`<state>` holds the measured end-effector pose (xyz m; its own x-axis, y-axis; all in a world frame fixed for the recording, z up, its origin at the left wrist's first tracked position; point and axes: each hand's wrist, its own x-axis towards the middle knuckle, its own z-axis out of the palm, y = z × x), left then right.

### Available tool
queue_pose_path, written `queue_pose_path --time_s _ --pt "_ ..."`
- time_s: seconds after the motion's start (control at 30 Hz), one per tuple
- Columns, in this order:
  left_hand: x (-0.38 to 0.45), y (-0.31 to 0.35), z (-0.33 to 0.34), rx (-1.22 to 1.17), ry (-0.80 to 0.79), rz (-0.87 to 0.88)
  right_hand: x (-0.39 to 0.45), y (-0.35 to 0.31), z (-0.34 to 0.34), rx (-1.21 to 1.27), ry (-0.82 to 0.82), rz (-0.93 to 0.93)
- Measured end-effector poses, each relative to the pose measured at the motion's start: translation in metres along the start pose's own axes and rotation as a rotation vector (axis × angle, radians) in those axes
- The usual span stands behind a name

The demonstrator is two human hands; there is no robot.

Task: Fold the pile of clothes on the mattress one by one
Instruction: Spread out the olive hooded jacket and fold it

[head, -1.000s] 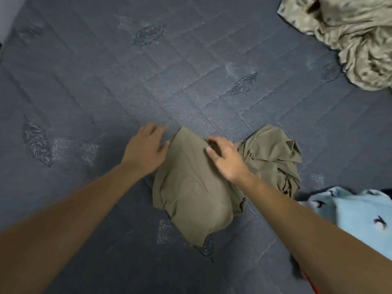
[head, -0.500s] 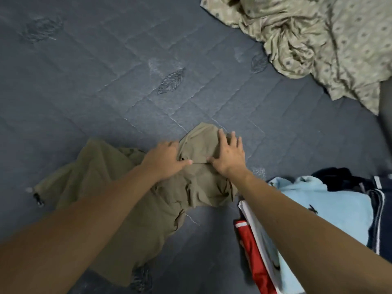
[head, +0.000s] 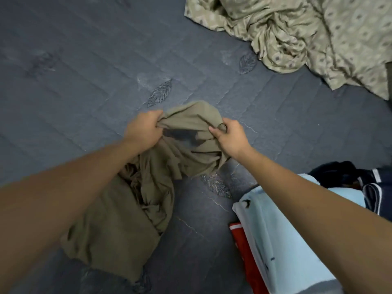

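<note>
An olive-green garment (head: 127, 219) lies crumpled on the dark blue quilted mattress (head: 74, 81), trailing from the centre down to the lower left. My left hand (head: 144, 129) grips a bunched edge at its upper end. My right hand (head: 230, 135) pinches the same upper edge a little to the right. Between the two hands the cloth is raised off the mattress and hangs in folds.
A pile of clothes sits at the lower right: a light blue piece (head: 292, 240), a red one (head: 250, 255) beneath it and a dark navy one (head: 360, 181) behind. A rumpled beige patterned sheet (head: 307, 32) fills the upper right corner.
Both hands went from pressing flat on the olive garment to gripping its upper edge and lifting it. The view has shifted toward the right.
</note>
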<state>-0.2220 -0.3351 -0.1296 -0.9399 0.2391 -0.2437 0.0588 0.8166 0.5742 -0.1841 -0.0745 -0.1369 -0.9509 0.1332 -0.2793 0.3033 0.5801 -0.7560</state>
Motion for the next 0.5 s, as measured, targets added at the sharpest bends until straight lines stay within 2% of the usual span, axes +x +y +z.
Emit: queue_pose_path --time_s 0.07,0.13,0.23,0.3,0.43,0.5 --pt "0.019 0.004 -0.027 -0.013 0.117 0.002 0.012 -0.015 -0.011 -0.049 0.093 -0.013" --pt "0.029 0.000 -0.044 -0.048 0.165 -0.039 0.020 -0.020 -0.017 -0.118 0.126 0.021" --pt "0.029 -0.023 -0.051 -0.068 0.138 -0.209 0.019 -0.006 -0.016 -0.338 0.087 0.121" --pt "0.020 -0.051 -0.052 -0.134 0.185 -0.337 0.013 0.009 -0.015 -0.441 0.124 0.188" --pt "-0.007 -0.119 -0.070 -0.334 0.317 -0.603 0.003 0.037 -0.020 -0.536 0.179 0.293" --pt "-0.020 -0.148 -0.081 -0.494 0.321 -0.695 -0.002 0.041 -0.019 -0.560 0.174 0.305"
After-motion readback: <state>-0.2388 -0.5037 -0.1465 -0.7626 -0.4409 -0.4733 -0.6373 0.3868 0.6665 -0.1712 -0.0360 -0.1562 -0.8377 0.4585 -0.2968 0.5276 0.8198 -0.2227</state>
